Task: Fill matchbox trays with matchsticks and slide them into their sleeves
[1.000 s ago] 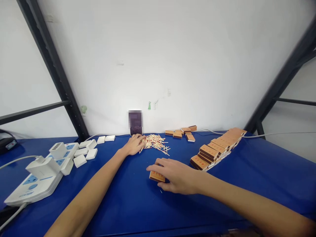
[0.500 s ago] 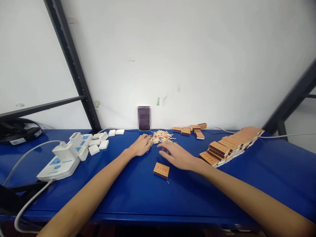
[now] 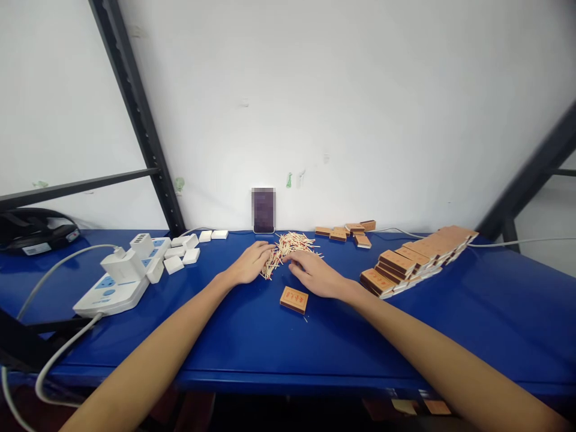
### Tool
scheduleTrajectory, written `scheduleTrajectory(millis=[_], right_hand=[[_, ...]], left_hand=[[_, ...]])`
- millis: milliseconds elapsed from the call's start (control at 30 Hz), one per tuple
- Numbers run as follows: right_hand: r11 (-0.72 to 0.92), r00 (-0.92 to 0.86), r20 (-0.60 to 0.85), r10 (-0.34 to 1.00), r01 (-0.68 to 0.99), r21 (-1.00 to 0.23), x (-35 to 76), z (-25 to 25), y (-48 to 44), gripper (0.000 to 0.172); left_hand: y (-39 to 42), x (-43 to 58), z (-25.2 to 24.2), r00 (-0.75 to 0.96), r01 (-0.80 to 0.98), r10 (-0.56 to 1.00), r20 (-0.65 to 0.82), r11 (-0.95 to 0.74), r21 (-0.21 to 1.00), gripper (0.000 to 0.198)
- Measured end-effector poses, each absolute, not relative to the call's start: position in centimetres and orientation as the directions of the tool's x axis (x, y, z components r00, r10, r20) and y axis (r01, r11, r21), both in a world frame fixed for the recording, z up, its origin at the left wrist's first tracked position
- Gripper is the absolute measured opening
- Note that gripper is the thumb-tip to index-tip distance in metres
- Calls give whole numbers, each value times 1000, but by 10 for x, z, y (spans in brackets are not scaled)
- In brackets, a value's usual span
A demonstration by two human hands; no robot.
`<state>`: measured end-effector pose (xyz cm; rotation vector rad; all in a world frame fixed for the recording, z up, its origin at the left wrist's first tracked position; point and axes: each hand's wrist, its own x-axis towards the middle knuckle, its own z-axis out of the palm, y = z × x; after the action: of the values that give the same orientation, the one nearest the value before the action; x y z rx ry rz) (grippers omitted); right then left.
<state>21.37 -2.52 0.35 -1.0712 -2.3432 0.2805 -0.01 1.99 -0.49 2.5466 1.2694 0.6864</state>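
Observation:
A loose pile of matches lies on the blue table, with some matches strewn toward me between my hands. My left hand rests at the pile's left side, fingers stretched out against the nearer matches. My right hand reaches in from the right; its fingers are slightly bent with the thumb apart, and their tips touch the pile's near edge. Neither hand appears to grip a match, though the fingertips are partly hidden. Below the hands lies one closed matchbox, with a tiny sliver beside it.
Stacked matchboxes form a long row at right. Several more matchboxes lie near the wall. White match trays sit left, beside a power strip with plugs and cables. A phone leans on the wall.
My left hand has shifted slightly left, and matches beside it are spread nearer to me. My right hand has moved forward and left to the pile. The camera view has shifted slightly.

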Motion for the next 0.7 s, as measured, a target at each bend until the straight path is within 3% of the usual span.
scheduleTrajectory(millis=[167,367,533,700], right_hand=[[643,-506,397,765,613,-459,214,-8,-18,25],[545,-465,292,836,635,-547,211,-8,-7,31],[504,-465,197,863,770,-390,195,9,-4,31],[409,-405,64,912,888,-209,165,31,-1,53]], left_hand=[[31,-24,1,513,701,761,397,-638,319,43],[39,-46,3,521,816,815,254,-563,133,39],[31,-41,5,499,852,836,226,-522,49,21],[23,-28,3,499,857,836,227,-516,16,15]])
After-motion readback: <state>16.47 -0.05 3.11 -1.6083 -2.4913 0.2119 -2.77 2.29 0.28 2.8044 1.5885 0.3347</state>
